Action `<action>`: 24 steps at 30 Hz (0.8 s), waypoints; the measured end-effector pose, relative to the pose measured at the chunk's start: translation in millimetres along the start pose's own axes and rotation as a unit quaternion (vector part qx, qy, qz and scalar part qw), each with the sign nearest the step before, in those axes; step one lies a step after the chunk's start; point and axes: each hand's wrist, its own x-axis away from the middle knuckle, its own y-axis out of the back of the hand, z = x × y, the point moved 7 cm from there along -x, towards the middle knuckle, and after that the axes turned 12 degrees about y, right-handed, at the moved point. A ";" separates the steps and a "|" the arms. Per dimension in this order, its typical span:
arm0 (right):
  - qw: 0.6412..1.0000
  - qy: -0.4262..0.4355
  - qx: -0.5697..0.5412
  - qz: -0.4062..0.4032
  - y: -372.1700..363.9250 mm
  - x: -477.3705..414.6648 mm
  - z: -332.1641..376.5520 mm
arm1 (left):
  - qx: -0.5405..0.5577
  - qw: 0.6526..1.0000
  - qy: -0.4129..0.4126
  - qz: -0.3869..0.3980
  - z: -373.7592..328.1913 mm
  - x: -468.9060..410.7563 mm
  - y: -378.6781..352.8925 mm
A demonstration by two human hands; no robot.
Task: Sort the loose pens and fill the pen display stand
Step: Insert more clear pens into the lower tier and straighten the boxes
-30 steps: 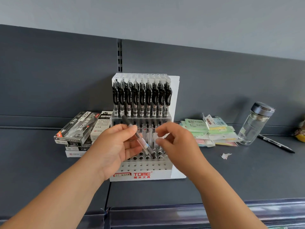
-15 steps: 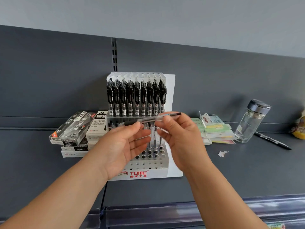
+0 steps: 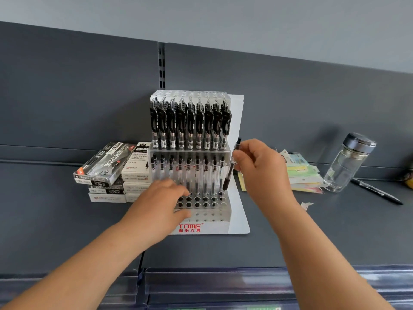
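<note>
Pen display stand point(image 3: 214, 228), white, stepped, lettered TOME in red, is standing on the dark grey shelf point(image 3: 67, 231) with its back against the rear panel. Change since half a second ago: the two hands are no longer sharing the pen crosswise in front of the stand. Left hand point(image 3: 163, 204) is now lying on the stand's lower front holes, fingers loosely spread and gripping nothing, apparently steadying the stand. Right hand point(image 3: 261, 171) is alone pinching the pen point(image 3: 228, 181) by its upper barrel between thumb and fingertips. It is holding the pen close to upright, slightly tilted, with the lower end reaching the right-end hole of the middle step. Judgement: the sorting of this pen is finishing and its insertion is beginning; whether the tip is already seated cannot be told. Appearance of stand: the upper step is carrying a full rank of black-clipped pens, and the middle step is carrying a back row of clear-barrelled pens. In front of them, several rows of round holes are showing open, so much filling is remaining. Held pen: clear barrel, dark grip section, dark top end projecting above the fingers.
</note>
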 end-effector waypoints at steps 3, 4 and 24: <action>1.000 -0.010 0.005 0.021 -10.2 0.9 -7.4 | -0.025 1.000 -0.004 -0.005 3.9 -1.3 -3.2; 0.999 -0.016 0.005 0.028 -13.9 1.7 -10.8 | -0.030 1.000 -0.005 -0.006 4.4 -1.7 -4.1; 0.992 -0.055 0.036 0.105 -30.4 17.0 -33.8 | -0.078 0.997 -0.002 -0.027 -1.7 7.0 -4.8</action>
